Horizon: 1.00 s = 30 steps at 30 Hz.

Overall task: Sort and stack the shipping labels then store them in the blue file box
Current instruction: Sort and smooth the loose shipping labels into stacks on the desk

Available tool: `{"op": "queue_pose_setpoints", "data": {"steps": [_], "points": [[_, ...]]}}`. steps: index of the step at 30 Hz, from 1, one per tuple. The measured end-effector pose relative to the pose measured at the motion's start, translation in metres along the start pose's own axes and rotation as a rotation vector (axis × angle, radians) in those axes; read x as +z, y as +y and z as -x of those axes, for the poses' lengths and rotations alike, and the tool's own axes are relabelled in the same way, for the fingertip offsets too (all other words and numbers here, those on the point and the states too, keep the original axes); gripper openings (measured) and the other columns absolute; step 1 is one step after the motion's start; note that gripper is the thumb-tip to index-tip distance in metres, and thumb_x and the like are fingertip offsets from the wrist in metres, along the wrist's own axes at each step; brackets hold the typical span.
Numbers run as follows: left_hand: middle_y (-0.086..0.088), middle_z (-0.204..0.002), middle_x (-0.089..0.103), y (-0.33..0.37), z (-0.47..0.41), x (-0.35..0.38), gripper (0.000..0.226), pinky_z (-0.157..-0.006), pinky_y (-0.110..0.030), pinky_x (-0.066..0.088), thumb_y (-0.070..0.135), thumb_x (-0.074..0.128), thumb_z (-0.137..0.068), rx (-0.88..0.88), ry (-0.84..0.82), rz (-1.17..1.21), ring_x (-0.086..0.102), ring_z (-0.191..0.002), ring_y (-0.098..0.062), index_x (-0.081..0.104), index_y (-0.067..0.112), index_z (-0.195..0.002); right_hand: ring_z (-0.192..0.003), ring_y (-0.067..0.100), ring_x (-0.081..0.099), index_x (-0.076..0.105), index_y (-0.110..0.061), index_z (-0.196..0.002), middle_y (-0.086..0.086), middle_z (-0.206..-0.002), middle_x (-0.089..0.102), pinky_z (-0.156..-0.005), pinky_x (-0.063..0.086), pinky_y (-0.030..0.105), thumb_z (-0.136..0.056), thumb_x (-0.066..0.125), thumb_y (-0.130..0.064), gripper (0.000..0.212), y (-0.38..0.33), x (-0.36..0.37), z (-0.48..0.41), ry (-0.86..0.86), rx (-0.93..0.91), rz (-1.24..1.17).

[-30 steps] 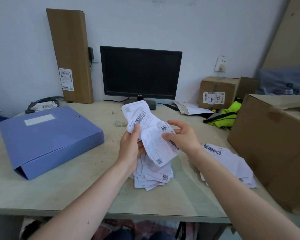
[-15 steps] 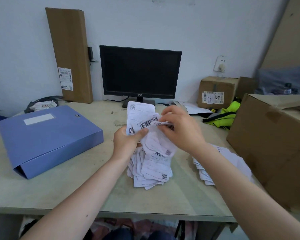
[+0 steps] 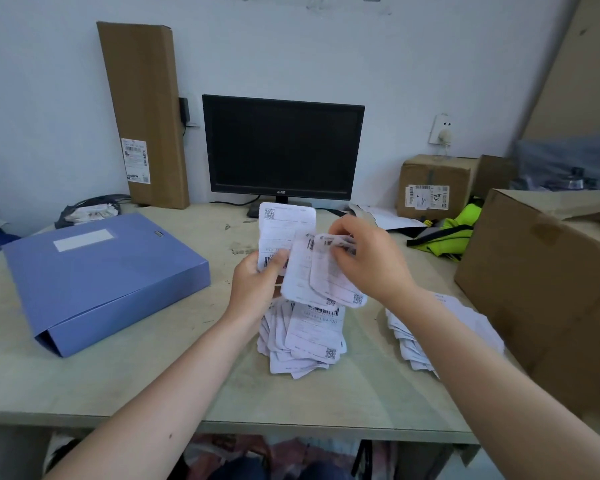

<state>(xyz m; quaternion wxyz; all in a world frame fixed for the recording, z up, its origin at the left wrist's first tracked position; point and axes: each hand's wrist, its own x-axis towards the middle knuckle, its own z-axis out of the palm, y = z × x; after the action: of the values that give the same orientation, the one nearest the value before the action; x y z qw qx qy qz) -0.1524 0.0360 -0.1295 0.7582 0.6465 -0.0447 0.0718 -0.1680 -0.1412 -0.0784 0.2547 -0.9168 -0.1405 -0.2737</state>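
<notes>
Black monitor (image 3: pixel 283 148), screen dark, at back middle of counter (image 3: pixel 136 386), against wall.
Left of monitor: tall flat cardboard box (image 3: pixel 142 112) leaning upright on wall, white sticker low on its face.
Further left of monitor, at counter's back edge: dark bag (image 3: pixel 89 211) with crumpled white stuff.
Right of monitor: wall socket (image 3: pixel 442 129) with plug; below it small cardboard box (image 3: pixel 433 185) with sticker.
Nearer, right of monitor: neon yellow vest (image 3: pixel 447 233), loose white paper (image 3: pixel 385 218) just beside it.
Far right of monitor: big cardboard box (image 3: pixel 548 292) at counter's edge.
</notes>
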Motion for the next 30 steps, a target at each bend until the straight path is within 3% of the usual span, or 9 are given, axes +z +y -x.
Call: {"op": "queue_pose_setpoints", "data": {"steps": [2, 4, 8, 13, 16, 18, 21, 26, 30], "points": [[-0.002, -0.098, 0.073, -0.001, -0.001, -0.001, 0.015, -0.06, -0.022, 0.055, 0.021, 0.051, -0.099, -0.009, 0.0, 0.001, 0.072, -0.082, -0.014, 0.063, 0.018, -0.108, -0.082, 0.013, 0.057, 0.058, -0.028, -0.106, -0.011, -0.09, 0.057, -0.068, 0.05, 0.032, -0.087, 0.055, -0.006, 0.029, 0.001, -0.002, 0.001, 0.015, 0.051, -0.058], [-0.001, -0.106, 0.07, -0.001, -0.003, -0.001, 0.017, -0.065, -0.023, 0.057, 0.013, 0.052, -0.098, -0.011, -0.017, 0.005, 0.071, -0.087, -0.013, 0.058, 0.016, -0.113, -0.091, 0.012, 0.056, 0.062, -0.025, -0.112, -0.009, -0.098, 0.058, -0.078, 0.05, 0.029, -0.089, 0.052, -0.003, 0.033, 0.002, -0.003, -0.001, 0.041, 0.078, -0.074], [-0.004, -0.109, 0.069, 0.002, -0.003, -0.001, 0.03, -0.073, -0.025, 0.059, 0.009, 0.066, -0.088, -0.016, -0.026, 0.039, 0.07, -0.094, -0.016, 0.053, 0.01, -0.115, -0.08, 0.003, 0.05, 0.07, -0.022, -0.098, -0.012, -0.09, 0.052, -0.066, 0.038, 0.011, -0.089, 0.054, -0.003, 0.026, 0.002, -0.003, -0.005, 0.104, 0.078, -0.089], [-0.007, -0.087, 0.069, 0.012, -0.006, -0.001, 0.013, -0.06, -0.02, 0.057, 0.002, 0.069, -0.084, 0.02, 0.022, -0.008, 0.067, -0.073, -0.015, 0.065, 0.014, -0.087, -0.079, 0.007, 0.056, 0.068, -0.026, -0.083, -0.014, -0.084, 0.061, -0.065, 0.046, 0.025, -0.082, 0.058, -0.008, 0.021, -0.005, -0.012, -0.004, 0.178, 0.029, -0.107], [0.0, -0.08, 0.069, 0.014, -0.011, -0.003, 0.013, -0.055, -0.019, 0.051, 0.003, 0.071, -0.081, 0.073, 0.057, -0.096, 0.059, -0.065, -0.012, 0.069, 0.016, -0.084, -0.072, 0.01, 0.06, 0.07, -0.027, -0.086, -0.011, -0.079, 0.065, -0.062, 0.051, 0.034, -0.081, 0.057, -0.012, 0.02, -0.01, -0.015, -0.003, 0.144, 0.046, -0.087], [0.002, -0.088, 0.071, 0.016, -0.013, -0.003, 0.018, -0.054, -0.018, 0.044, 0.004, 0.07, -0.081, 0.102, 0.067, -0.125, 0.06, -0.069, -0.009, 0.068, 0.016, -0.095, -0.069, 0.012, 0.061, 0.071, -0.026, -0.088, -0.01, -0.074, 0.067, -0.059, 0.052, 0.036, -0.082, 0.056, -0.013, 0.021, -0.011, -0.016, -0.002, 0.123, 0.045, -0.079], [0.005, -0.099, 0.072, 0.02, -0.013, -0.003, 0.035, -0.055, -0.011, 0.043, 0.008, 0.067, -0.083, 0.082, 0.069, -0.145, 0.063, -0.079, -0.002, 0.062, 0.022, -0.114, -0.074, 0.007, 0.061, 0.073, -0.028, -0.094, -0.017, -0.074, 0.064, -0.06, 0.049, 0.028, -0.087, 0.06, -0.018, 0.018, -0.012, -0.018, 0.002, 0.1, 0.034, -0.063], [0.007, -0.102, 0.071, 0.027, -0.013, 0.0, 0.016, -0.07, -0.014, 0.047, 0.02, 0.061, -0.092, 0.142, -0.033, -0.231, 0.065, -0.094, -0.004, 0.068, 0.022, -0.106, -0.079, 0.01, 0.063, 0.073, -0.025, -0.095, -0.011, -0.082, 0.07, -0.065, 0.051, 0.031, -0.089, 0.061, -0.017, 0.016, -0.01, -0.022, 0.003, 0.115, 0.056, -0.082], [0.008, -0.101, 0.073, 0.033, -0.016, 0.002, 0.02, -0.08, -0.018, 0.05, 0.018, 0.056, -0.096, 0.23, -0.123, -0.298, 0.066, -0.097, -0.006, 0.074, 0.017, -0.104, -0.07, 0.003, 0.056, 0.072, -0.025, -0.097, -0.015, -0.081, 0.066, -0.058, 0.042, 0.023, -0.09, 0.058, -0.014, 0.02, -0.007, -0.028, 0.003, -0.01, -0.009, -0.054]]}}
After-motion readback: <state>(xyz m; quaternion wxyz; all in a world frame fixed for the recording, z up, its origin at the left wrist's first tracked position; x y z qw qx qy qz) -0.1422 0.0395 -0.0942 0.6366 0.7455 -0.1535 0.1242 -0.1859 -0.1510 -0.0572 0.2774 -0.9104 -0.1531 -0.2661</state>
